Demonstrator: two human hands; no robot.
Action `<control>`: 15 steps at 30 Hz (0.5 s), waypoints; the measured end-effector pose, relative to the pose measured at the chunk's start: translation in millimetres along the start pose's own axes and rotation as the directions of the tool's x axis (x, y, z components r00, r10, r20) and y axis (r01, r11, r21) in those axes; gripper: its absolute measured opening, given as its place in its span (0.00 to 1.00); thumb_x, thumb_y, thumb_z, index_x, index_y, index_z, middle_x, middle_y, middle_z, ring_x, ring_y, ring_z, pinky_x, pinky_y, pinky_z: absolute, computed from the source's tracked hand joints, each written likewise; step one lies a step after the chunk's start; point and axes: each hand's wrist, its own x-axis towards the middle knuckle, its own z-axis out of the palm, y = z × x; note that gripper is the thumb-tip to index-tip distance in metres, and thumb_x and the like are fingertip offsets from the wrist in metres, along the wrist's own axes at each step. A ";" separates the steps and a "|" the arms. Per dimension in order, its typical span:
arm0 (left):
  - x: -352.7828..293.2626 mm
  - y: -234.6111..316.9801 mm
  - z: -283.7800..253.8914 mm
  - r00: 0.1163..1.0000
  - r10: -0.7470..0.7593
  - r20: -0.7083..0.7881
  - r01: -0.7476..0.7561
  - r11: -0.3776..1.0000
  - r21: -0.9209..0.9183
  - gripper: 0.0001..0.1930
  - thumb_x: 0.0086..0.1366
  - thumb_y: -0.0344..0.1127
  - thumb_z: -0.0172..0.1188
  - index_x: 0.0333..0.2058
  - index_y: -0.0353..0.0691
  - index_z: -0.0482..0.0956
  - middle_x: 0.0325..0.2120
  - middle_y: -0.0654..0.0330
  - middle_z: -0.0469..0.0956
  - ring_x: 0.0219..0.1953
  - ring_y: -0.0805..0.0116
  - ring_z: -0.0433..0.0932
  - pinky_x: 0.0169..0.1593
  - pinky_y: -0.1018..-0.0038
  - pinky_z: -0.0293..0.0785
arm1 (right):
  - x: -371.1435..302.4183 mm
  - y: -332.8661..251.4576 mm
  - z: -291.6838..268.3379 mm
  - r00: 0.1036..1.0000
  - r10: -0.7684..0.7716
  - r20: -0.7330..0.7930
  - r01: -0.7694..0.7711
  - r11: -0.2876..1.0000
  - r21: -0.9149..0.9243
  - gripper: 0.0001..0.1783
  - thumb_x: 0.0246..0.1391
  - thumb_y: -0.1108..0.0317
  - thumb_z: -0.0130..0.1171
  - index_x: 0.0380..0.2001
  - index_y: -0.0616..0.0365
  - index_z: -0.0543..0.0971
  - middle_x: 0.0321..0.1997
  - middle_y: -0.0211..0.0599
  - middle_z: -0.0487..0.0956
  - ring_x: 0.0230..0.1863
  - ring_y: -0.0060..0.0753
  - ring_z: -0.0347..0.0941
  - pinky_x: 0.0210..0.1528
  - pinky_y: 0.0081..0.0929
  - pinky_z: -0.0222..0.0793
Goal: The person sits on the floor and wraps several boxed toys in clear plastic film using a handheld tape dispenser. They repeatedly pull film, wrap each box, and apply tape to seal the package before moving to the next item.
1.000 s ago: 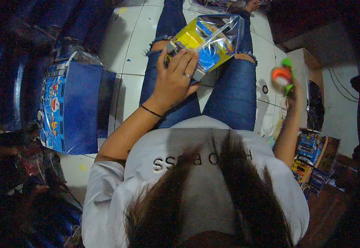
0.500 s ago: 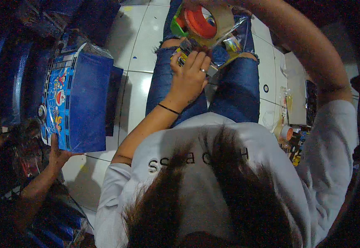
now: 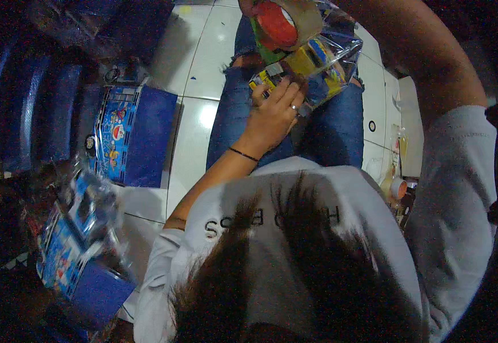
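Observation:
On my lap, over the jeans, lies a yellow-and-black boxy thing (image 3: pixel 267 80) in clear plastic wrap (image 3: pixel 343 48); it looks like a toy vehicle. My left hand (image 3: pixel 274 111), with a ring and a dark wristband, is closed over its near side, fingers curled on the wrap. Just beyond is a green tape dispenser (image 3: pixel 269 55) with a wide tape roll on a red core (image 3: pixel 276 24), tilted against the plastic. My right arm arches over from the right. At the top edge, only part of my right hand (image 3: pixel 247 7) shows, gripping the dispenser; most fingers are cut off.
A blue toy truck (image 3: pixel 146 137) with a cartoon-printed side stands on white floor tiles (image 3: pixel 200 120) at left. Nearer, a second blue truck (image 3: pixel 97 291) is partly in glossy plastic. Blue wrapped stacks (image 3: pixel 37 114) rise far left. A small wheel (image 3: pixel 372 126) and a tape roll (image 3: pixel 398 188) lie at right.
The blue truck at left sits farther and more to the right, and another person's hand has left it. A second plastic-covered truck has appeared below. The wrapped thing and dispenser have shifted slightly right.

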 end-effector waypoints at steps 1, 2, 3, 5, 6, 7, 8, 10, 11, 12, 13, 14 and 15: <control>-0.3 0.4 1.3 1.000 0.026 -0.018 -0.025 0.999 0.021 0.30 0.45 0.42 0.65 0.51 0.46 0.74 0.51 0.64 0.71 0.57 0.68 0.65 0.59 0.58 0.46 | 1.1 3.1 2.0 1.000 0.001 0.004 -0.001 1.000 0.001 0.24 0.42 0.66 0.60 0.47 0.61 0.74 0.43 0.45 0.76 0.46 0.43 0.73 0.49 0.35 0.68; -0.7 0.5 1.6 0.997 0.058 -0.041 -0.056 0.997 0.049 0.29 0.45 0.42 0.65 0.50 0.46 0.74 0.51 0.64 0.71 0.56 0.67 0.66 0.59 0.59 0.46 | 0.8 5.2 3.8 1.000 0.002 0.000 -0.002 1.000 0.006 0.25 0.42 0.66 0.60 0.47 0.60 0.74 0.44 0.45 0.76 0.46 0.43 0.73 0.49 0.35 0.68; -1.1 0.1 2.2 0.998 0.055 -0.039 -0.053 0.997 0.058 0.29 0.44 0.43 0.66 0.49 0.47 0.75 0.50 0.63 0.71 0.56 0.66 0.66 0.59 0.57 0.47 | -1.0 7.5 5.9 1.000 0.002 -0.014 -0.002 1.000 0.009 0.26 0.42 0.67 0.60 0.48 0.60 0.73 0.44 0.44 0.76 0.47 0.42 0.73 0.50 0.34 0.68; -1.8 -2.4 2.3 0.998 0.063 -0.017 -0.062 0.996 0.062 0.30 0.42 0.45 0.68 0.48 0.47 0.76 0.50 0.61 0.72 0.55 0.64 0.67 0.59 0.55 0.49 | -13.3 10.8 10.6 0.999 0.007 -0.049 -0.005 0.999 0.034 0.27 0.42 0.67 0.60 0.50 0.60 0.73 0.45 0.44 0.76 0.47 0.42 0.73 0.50 0.33 0.68; -2.0 -4.5 2.5 1.000 0.017 0.001 -0.017 1.000 0.019 0.30 0.42 0.45 0.68 0.47 0.47 0.76 0.50 0.61 0.72 0.55 0.63 0.67 0.59 0.55 0.50 | -23.8 12.5 14.3 0.997 0.010 -0.074 -0.006 0.999 0.051 0.28 0.42 0.67 0.60 0.51 0.60 0.73 0.46 0.44 0.76 0.48 0.42 0.73 0.51 0.33 0.68; -2.1 -7.2 2.4 1.000 -0.005 0.026 0.005 1.000 -0.020 0.29 0.42 0.45 0.68 0.47 0.47 0.76 0.49 0.61 0.72 0.54 0.63 0.67 0.59 0.55 0.50 | -37.2 12.6 19.7 0.994 0.004 -0.113 0.004 0.998 0.068 0.29 0.42 0.67 0.60 0.52 0.60 0.72 0.46 0.44 0.76 0.48 0.41 0.73 0.51 0.32 0.68; -1.4 -9.1 2.7 0.999 -0.030 0.032 0.031 0.999 -0.043 0.29 0.42 0.45 0.68 0.46 0.46 0.76 0.49 0.61 0.72 0.54 0.63 0.67 0.59 0.55 0.51 | -54.2 13.9 24.2 0.983 -0.012 -0.181 0.028 0.996 0.083 0.29 0.42 0.67 0.60 0.53 0.60 0.72 0.47 0.44 0.76 0.49 0.41 0.73 0.51 0.31 0.68; 0.4 -12.0 2.3 1.000 0.017 0.016 -0.016 0.997 -0.073 0.25 0.43 0.43 0.68 0.43 0.45 0.77 0.47 0.62 0.73 0.54 0.64 0.66 0.59 0.59 0.53 | -97.8 18.0 42.9 0.934 -0.066 -0.351 0.087 0.995 0.043 0.31 0.43 0.68 0.61 0.54 0.60 0.72 0.48 0.44 0.76 0.49 0.40 0.73 0.52 0.30 0.68; 1.5 -12.3 2.2 0.999 0.021 -0.028 -0.024 0.995 -0.092 0.26 0.43 0.43 0.68 0.44 0.45 0.77 0.47 0.61 0.73 0.54 0.64 0.66 0.58 0.60 0.54 | -120.4 21.0 54.9 0.881 -0.119 -0.457 0.112 0.993 -0.043 0.30 0.41 0.64 0.61 0.52 0.57 0.73 0.50 0.46 0.73 0.50 0.45 0.73 0.53 0.34 0.68; 3.1 -11.9 2.5 0.997 0.031 -0.069 -0.039 0.993 -0.112 0.27 0.43 0.42 0.69 0.44 0.45 0.76 0.47 0.61 0.73 0.54 0.64 0.67 0.58 0.61 0.55 | -141.0 25.1 69.1 0.841 -0.105 -0.530 0.075 0.994 -0.078 0.30 0.40 0.60 0.62 0.51 0.55 0.75 0.52 0.48 0.71 0.51 0.49 0.73 0.53 0.37 0.68; 4.6 -11.1 2.5 0.997 0.010 -0.071 -0.019 0.993 -0.117 0.28 0.42 0.42 0.69 0.46 0.44 0.75 0.47 0.61 0.73 0.54 0.64 0.67 0.57 0.61 0.55 | -160.2 29.2 85.9 0.804 -0.137 -0.578 0.123 0.990 -0.063 0.32 0.37 0.59 0.63 0.51 0.54 0.75 0.52 0.50 0.71 0.50 0.52 0.72 0.54 0.37 0.68; 6.2 -10.2 2.6 0.997 0.000 -0.073 -0.009 0.993 -0.122 0.30 0.42 0.42 0.69 0.47 0.44 0.75 0.47 0.61 0.73 0.54 0.65 0.67 0.57 0.62 0.56 | -177.9 32.7 102.9 0.791 -0.094 -0.604 0.120 0.993 0.002 0.33 0.35 0.58 0.63 0.50 0.54 0.76 0.52 0.52 0.70 0.50 0.54 0.72 0.55 0.38 0.68; 7.5 -9.1 2.4 0.998 -0.014 -0.059 0.007 0.992 -0.124 0.31 0.42 0.41 0.69 0.49 0.44 0.74 0.48 0.61 0.73 0.54 0.65 0.68 0.56 0.62 0.57 | -193.6 35.4 120.2 0.783 -0.075 -0.618 0.116 0.993 0.027 0.34 0.34 0.58 0.63 0.51 0.53 0.76 0.52 0.51 0.70 0.50 0.53 0.72 0.54 0.38 0.68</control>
